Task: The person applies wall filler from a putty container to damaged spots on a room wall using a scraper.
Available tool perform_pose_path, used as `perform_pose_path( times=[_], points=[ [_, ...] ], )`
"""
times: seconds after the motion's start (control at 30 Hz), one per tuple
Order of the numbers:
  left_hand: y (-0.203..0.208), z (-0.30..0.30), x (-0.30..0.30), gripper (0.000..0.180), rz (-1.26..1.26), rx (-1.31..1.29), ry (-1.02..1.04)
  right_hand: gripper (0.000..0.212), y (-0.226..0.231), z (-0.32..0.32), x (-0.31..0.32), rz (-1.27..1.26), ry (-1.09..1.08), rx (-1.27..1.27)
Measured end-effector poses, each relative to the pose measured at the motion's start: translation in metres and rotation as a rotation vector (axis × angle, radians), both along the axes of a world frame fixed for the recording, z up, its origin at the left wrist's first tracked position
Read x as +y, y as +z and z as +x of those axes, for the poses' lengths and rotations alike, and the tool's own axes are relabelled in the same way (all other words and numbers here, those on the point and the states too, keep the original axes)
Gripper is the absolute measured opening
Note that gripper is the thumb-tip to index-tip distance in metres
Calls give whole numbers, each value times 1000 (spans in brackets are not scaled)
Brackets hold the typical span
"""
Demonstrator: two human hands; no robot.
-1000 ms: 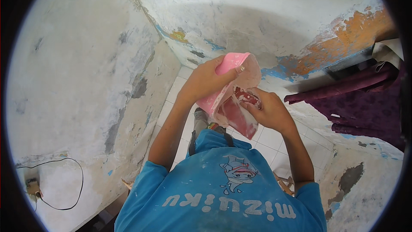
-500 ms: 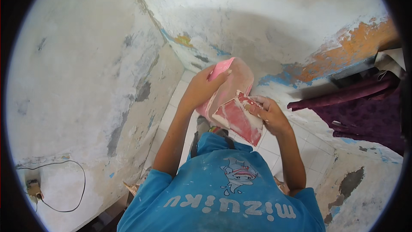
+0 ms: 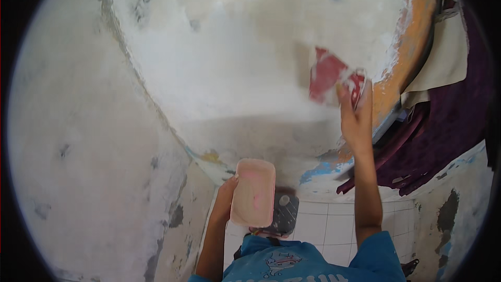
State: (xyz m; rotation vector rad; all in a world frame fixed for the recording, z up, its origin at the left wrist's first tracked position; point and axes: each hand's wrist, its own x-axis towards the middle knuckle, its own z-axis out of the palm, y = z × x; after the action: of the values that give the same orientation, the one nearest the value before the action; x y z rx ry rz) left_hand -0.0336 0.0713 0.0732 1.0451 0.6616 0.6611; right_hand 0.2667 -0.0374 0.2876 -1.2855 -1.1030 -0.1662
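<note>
My right hand [image 3: 357, 120] is raised to the far wall [image 3: 245, 31], its fingers closed on the handle of a red putty scraper [image 3: 327, 74]. White filler smears the scraper's wide blade, which is at the wall's surface; whether the whole edge touches cannot be told. Lower down, my left hand [image 3: 223, 199] grips a shallow pink rectangular tub [image 3: 253, 193] by its left side. The tub is tipped so its inside shows, coated with a pale film. Most of the left fingers are hidden behind it.
Another patchy wall [image 3: 78, 141] meets the far one in a corner at left. A dark purple cloth [image 3: 438, 125] and a cream cloth [image 3: 443, 57] hang at right, beside bare orange wall. Below the tub are a dark grey object [image 3: 285, 216] and white floor tiles [image 3: 334, 224].
The scraper has left the tub and gone up to the far wall in my right hand. The tub is now lower in view, its inside facing up, and the view has tilted upward.
</note>
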Motion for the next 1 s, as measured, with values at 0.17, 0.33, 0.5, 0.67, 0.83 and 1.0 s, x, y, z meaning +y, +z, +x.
perform_pose_path(
  times=[0.17,0.33,0.5,0.67,0.83,1.0],
  points=[
    [10,-13,16,46,-89,-35,-27,41,85,1,39,16,-488,-759],
    [-2,-15,34,48,-161,-55,-55,50,61,1,69,-152,-804,-1175],
    [1,-26,43,50,-167,5,-50,51,-18,-28,69,-293,-571,-1050],
    [1,-38,52,51,-131,-35,-95,52,63,-20,60,-77,-599,-938],
    [-2,-41,58,51,-147,-63,-135,51,99,-5,79,-74,-802,-1160],
    [-1,-46,62,50,-158,-48,-115,53,-13,-32,80,-298,-596,-1112]
  ],
)
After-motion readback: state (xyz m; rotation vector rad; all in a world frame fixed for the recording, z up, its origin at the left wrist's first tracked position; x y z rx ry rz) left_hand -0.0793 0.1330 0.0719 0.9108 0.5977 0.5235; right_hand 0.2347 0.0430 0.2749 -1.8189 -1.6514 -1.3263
